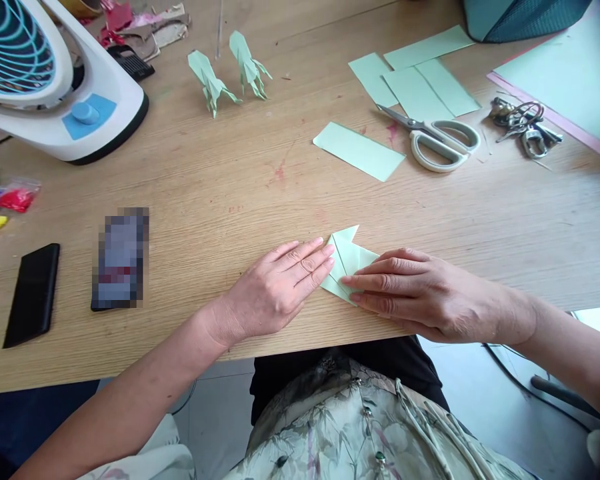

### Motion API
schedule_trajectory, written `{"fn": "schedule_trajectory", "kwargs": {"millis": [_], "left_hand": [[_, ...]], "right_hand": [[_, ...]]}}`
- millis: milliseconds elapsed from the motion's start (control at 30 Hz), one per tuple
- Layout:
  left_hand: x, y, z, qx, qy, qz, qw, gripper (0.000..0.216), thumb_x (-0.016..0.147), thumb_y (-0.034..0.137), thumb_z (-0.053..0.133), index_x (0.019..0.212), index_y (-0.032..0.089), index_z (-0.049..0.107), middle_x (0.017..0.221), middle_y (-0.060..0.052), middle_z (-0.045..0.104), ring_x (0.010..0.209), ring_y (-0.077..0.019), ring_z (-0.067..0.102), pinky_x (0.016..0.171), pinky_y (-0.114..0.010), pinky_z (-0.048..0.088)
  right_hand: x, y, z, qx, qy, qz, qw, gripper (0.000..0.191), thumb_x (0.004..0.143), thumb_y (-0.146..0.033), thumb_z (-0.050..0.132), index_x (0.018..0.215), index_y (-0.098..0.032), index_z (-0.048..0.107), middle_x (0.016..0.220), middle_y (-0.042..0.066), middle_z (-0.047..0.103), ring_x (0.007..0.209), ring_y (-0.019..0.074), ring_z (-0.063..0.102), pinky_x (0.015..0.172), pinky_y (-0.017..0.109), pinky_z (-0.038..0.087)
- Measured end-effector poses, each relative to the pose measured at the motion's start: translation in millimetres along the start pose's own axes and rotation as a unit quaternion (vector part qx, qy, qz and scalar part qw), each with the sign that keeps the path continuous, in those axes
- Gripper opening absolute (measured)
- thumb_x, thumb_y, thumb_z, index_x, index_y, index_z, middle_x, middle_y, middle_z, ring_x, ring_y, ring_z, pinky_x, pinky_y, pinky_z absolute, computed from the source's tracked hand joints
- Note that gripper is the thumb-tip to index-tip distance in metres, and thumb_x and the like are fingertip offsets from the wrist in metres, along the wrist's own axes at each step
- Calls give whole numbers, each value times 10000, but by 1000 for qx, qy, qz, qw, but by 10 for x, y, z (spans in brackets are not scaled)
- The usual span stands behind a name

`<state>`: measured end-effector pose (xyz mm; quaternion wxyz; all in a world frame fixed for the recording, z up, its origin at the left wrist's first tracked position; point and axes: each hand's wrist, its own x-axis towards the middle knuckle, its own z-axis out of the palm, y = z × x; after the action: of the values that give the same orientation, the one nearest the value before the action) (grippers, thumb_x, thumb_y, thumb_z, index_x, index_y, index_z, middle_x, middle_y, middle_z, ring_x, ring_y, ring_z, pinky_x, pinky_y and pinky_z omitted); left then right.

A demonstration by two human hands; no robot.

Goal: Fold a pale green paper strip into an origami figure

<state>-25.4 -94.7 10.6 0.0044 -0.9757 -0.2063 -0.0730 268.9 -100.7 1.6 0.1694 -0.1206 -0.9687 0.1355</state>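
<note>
A folded piece of pale green paper [349,259] lies flat on the wooden table close to its front edge. From the left, my left hand [285,283] rests on it with fingers stretched out, the fingertips touching the paper's left side. My right hand [420,290] lies over the paper's right part, its extended fingers pressing flat on the folds. Part of the paper is hidden under the right fingers. Beyond the hands, a plain green paper strip [360,151] lies beside scissors [437,140] with white handles.
Two folded green paper figures [211,81] stand at the back. More green strips [423,80], a bunch of keys [525,127] and larger sheets [575,73] lie at the right. At the left are a white fan [105,100], a phone [120,260] and a black case-like object [33,293].
</note>
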Motion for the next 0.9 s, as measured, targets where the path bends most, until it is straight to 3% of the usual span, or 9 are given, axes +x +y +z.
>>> {"fn": "schedule_trajectory", "kwargs": {"millis": [367,500,700,900], "left_hand": [[46,-58,60,-21,1,-23,1000,557,894,92,480,1448,43,468,1523,-156,485,1452,-302,411,1154,-497,394],[42,-63,65,-34,-29,-29,999,555,962,203,429,1494,48,407,1577,-150,405,1491,-316,337,1180,-526,339],[26,-85,85,-44,-60,-37,997,728,1035,575,235,1577,90,251,1632,-140,291,1530,-337,227,1208,-555,241],[8,-169,68,-78,-80,-38,993,708,1035,589,147,1603,169,189,1644,-101,273,1545,-315,185,1220,-547,187]], "right_hand": [[-36,15,50,11,0,1,1000,357,1011,-221,458,1311,-112,617,1462,176,556,1238,287,580,975,469,478],[-39,14,61,8,11,2,1000,345,1010,-230,478,1300,-118,627,1457,165,564,1238,284,583,985,458,470],[-25,5,36,-3,5,6,1000,344,1016,-227,450,1290,-134,637,1453,143,574,1224,276,594,975,449,464],[-34,10,35,-10,-3,1,1000,355,1010,-216,448,1305,-126,625,1474,135,555,1215,279,590,970,452,461]]}}
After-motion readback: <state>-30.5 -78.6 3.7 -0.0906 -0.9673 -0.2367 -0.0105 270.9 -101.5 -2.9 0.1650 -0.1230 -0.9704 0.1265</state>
